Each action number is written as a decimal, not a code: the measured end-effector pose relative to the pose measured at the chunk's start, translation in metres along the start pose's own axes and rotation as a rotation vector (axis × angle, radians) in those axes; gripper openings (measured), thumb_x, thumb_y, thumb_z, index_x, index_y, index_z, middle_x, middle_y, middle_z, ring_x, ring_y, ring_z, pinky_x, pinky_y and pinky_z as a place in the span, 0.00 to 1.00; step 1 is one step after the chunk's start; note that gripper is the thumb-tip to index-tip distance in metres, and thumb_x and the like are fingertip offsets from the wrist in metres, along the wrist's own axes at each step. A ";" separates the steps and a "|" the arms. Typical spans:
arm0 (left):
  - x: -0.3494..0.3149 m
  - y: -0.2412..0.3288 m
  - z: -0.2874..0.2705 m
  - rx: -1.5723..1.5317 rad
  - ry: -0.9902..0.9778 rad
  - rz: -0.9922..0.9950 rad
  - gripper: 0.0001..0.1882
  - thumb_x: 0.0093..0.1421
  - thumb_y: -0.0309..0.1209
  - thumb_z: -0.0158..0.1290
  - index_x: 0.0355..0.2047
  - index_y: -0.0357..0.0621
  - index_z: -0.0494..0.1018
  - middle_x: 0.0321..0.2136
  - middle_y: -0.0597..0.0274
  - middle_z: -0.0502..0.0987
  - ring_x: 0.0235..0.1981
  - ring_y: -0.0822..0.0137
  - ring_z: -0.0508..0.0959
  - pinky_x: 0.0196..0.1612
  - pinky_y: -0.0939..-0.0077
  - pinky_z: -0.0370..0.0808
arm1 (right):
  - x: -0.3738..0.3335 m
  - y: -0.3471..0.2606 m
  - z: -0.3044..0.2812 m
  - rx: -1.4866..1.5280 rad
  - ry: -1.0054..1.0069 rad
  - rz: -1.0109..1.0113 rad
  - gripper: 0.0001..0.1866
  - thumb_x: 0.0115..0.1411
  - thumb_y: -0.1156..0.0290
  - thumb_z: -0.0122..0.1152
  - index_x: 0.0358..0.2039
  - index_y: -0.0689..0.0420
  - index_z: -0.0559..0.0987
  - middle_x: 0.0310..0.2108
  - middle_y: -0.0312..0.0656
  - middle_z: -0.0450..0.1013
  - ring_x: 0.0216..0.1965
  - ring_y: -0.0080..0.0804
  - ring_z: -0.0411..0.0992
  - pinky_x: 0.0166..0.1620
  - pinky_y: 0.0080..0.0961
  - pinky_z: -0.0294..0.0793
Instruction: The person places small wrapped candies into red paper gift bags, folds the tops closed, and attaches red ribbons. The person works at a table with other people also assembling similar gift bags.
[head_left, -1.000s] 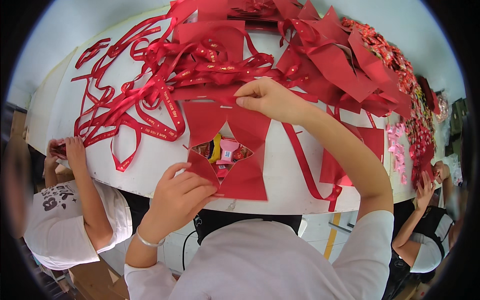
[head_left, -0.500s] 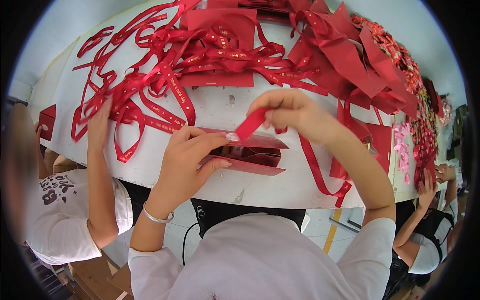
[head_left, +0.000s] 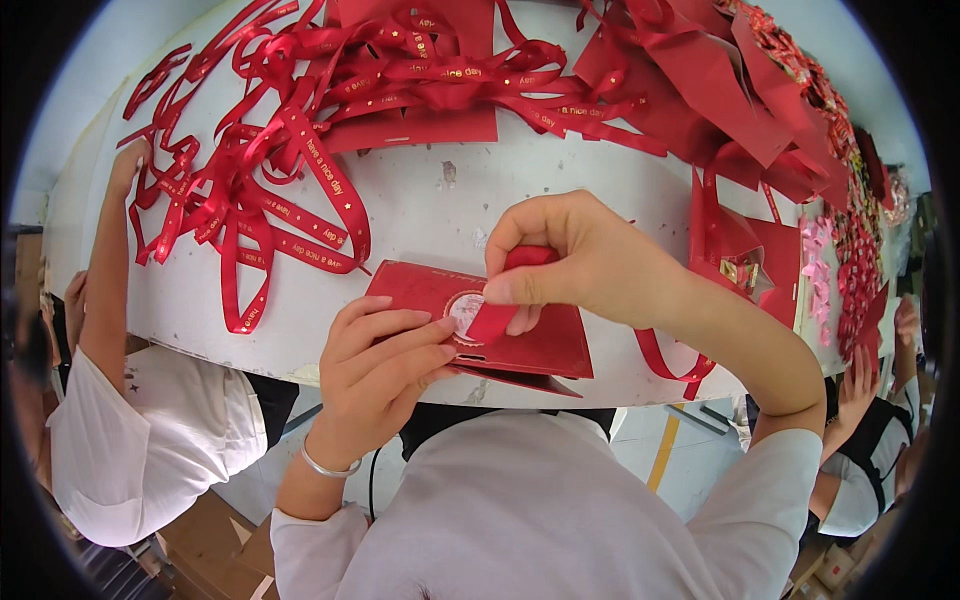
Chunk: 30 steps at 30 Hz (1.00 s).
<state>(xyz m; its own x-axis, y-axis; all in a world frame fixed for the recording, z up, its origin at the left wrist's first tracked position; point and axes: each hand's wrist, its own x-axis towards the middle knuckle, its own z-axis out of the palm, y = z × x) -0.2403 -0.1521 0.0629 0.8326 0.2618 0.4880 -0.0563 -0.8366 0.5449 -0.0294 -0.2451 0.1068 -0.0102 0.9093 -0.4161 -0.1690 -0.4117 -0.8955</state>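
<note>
A red paper gift bag (head_left: 550,345) lies tilted at the table's near edge, its face turned up and its slit-like opening toward me. My left hand (head_left: 380,365) holds its left side, fingers over the face and thumb tucked at the near edge. On that face is a round white printed label (head_left: 463,308) with a scalloped rim. My right hand (head_left: 565,260) pinches a folded red ribbon (head_left: 492,322) between thumb and fingers, over the label's right part. Where the ribbon's far ends run is hidden.
Tangled red ribbons (head_left: 330,170) with gold print cover the far left of the white table (head_left: 420,215). Flat red bags (head_left: 690,90) pile up at the far right, beside wrapped sweets (head_left: 790,50). Another open bag (head_left: 760,260) stands at right. A co-worker's arm (head_left: 108,260) reaches in from the left.
The bag has tipped so its labelled face shows instead of its open top. My right hand has brought the ribbon down onto the label. The co-worker's arm at left has moved farther left.
</note>
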 end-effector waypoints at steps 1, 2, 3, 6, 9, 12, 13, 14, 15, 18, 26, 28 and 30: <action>-0.002 0.000 0.000 -0.001 0.011 -0.004 0.10 0.44 0.29 0.62 0.28 0.45 0.75 0.34 0.65 0.79 0.37 0.65 0.75 0.44 0.66 0.69 | 0.001 0.004 0.003 0.008 -0.020 -0.014 0.07 0.54 0.74 0.59 0.26 0.64 0.71 0.24 0.38 0.72 0.26 0.24 0.75 0.29 0.18 0.73; -0.003 0.001 0.000 -0.012 0.015 -0.005 0.10 0.44 0.30 0.62 0.28 0.45 0.74 0.34 0.65 0.79 0.37 0.65 0.75 0.44 0.66 0.69 | 0.001 0.008 0.005 0.013 -0.037 -0.030 0.08 0.54 0.75 0.59 0.26 0.63 0.70 0.24 0.38 0.71 0.26 0.24 0.75 0.30 0.18 0.73; -0.004 0.001 0.000 -0.022 0.019 -0.005 0.11 0.44 0.30 0.62 0.28 0.45 0.74 0.34 0.65 0.79 0.37 0.65 0.75 0.45 0.66 0.69 | 0.001 0.011 0.006 0.018 -0.054 -0.046 0.08 0.53 0.75 0.60 0.25 0.63 0.69 0.24 0.39 0.71 0.26 0.25 0.75 0.30 0.18 0.73; -0.005 0.001 0.001 -0.043 0.032 -0.009 0.11 0.44 0.30 0.62 0.29 0.46 0.73 0.34 0.64 0.79 0.37 0.65 0.75 0.44 0.66 0.69 | -0.001 0.007 0.011 -0.044 -0.026 -0.006 0.09 0.52 0.78 0.61 0.27 0.61 0.68 0.26 0.37 0.71 0.29 0.22 0.73 0.34 0.17 0.74; -0.006 -0.001 0.001 -0.048 0.032 0.000 0.12 0.44 0.30 0.62 0.30 0.46 0.73 0.34 0.64 0.79 0.37 0.65 0.75 0.44 0.66 0.69 | -0.001 0.005 0.017 -0.055 -0.004 0.017 0.10 0.52 0.78 0.62 0.26 0.60 0.67 0.26 0.37 0.71 0.29 0.20 0.72 0.34 0.16 0.73; -0.006 -0.002 0.000 -0.046 0.028 0.009 0.13 0.44 0.30 0.62 0.30 0.46 0.73 0.34 0.64 0.79 0.37 0.64 0.75 0.43 0.66 0.69 | 0.001 0.005 0.019 -0.087 0.001 0.009 0.11 0.52 0.78 0.62 0.25 0.60 0.66 0.26 0.36 0.71 0.28 0.19 0.71 0.33 0.15 0.71; -0.005 -0.002 0.000 -0.046 0.026 0.012 0.13 0.44 0.30 0.62 0.31 0.46 0.73 0.34 0.64 0.79 0.37 0.64 0.75 0.43 0.66 0.69 | 0.001 0.005 0.020 -0.096 0.001 0.003 0.11 0.51 0.78 0.62 0.25 0.59 0.66 0.26 0.36 0.71 0.27 0.18 0.70 0.33 0.15 0.70; -0.005 -0.002 0.001 -0.048 0.032 0.009 0.13 0.44 0.30 0.62 0.31 0.46 0.73 0.34 0.64 0.79 0.36 0.64 0.75 0.43 0.66 0.69 | 0.001 0.006 0.021 -0.111 0.004 -0.007 0.11 0.51 0.78 0.61 0.25 0.59 0.66 0.26 0.36 0.71 0.27 0.18 0.70 0.32 0.15 0.70; -0.005 -0.002 0.001 -0.050 0.037 0.006 0.13 0.44 0.30 0.62 0.31 0.46 0.73 0.34 0.64 0.79 0.36 0.64 0.75 0.43 0.66 0.69 | 0.002 0.007 0.021 -0.126 0.008 -0.017 0.11 0.51 0.79 0.61 0.25 0.59 0.66 0.25 0.35 0.71 0.27 0.18 0.70 0.32 0.15 0.69; -0.003 -0.003 0.002 -0.058 0.043 0.007 0.13 0.44 0.30 0.62 0.31 0.46 0.74 0.34 0.64 0.79 0.36 0.64 0.75 0.42 0.66 0.69 | 0.003 0.010 0.022 -0.183 0.027 -0.042 0.10 0.51 0.78 0.61 0.25 0.59 0.66 0.25 0.34 0.70 0.26 0.17 0.67 0.31 0.15 0.67; 0.006 -0.003 0.003 -0.116 0.015 -0.083 0.18 0.43 0.28 0.62 0.36 0.45 0.72 0.36 0.63 0.77 0.37 0.61 0.74 0.42 0.66 0.67 | 0.017 -0.003 0.007 -0.470 -0.112 0.014 0.08 0.49 0.73 0.63 0.24 0.58 0.71 0.23 0.33 0.68 0.26 0.20 0.63 0.31 0.19 0.64; 0.011 -0.003 0.004 -0.145 0.013 -0.107 0.19 0.42 0.27 0.62 0.37 0.46 0.71 0.36 0.64 0.77 0.38 0.60 0.73 0.43 0.65 0.66 | 0.023 -0.001 0.002 -0.434 -0.156 0.102 0.07 0.47 0.71 0.64 0.24 0.58 0.74 0.26 0.38 0.70 0.30 0.27 0.67 0.35 0.23 0.67; 0.015 -0.004 0.007 -0.116 0.087 -0.095 0.17 0.42 0.27 0.62 0.34 0.46 0.72 0.34 0.66 0.76 0.37 0.62 0.73 0.44 0.63 0.65 | 0.026 -0.002 0.001 -0.332 -0.149 0.139 0.07 0.47 0.72 0.64 0.24 0.58 0.75 0.27 0.35 0.70 0.30 0.25 0.67 0.36 0.22 0.66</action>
<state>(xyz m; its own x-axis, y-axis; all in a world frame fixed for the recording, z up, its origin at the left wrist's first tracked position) -0.2240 -0.1483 0.0632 0.7865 0.3825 0.4850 -0.0464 -0.7464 0.6639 -0.0301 -0.2209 0.0976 -0.1575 0.8324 -0.5313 0.1723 -0.5066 -0.8448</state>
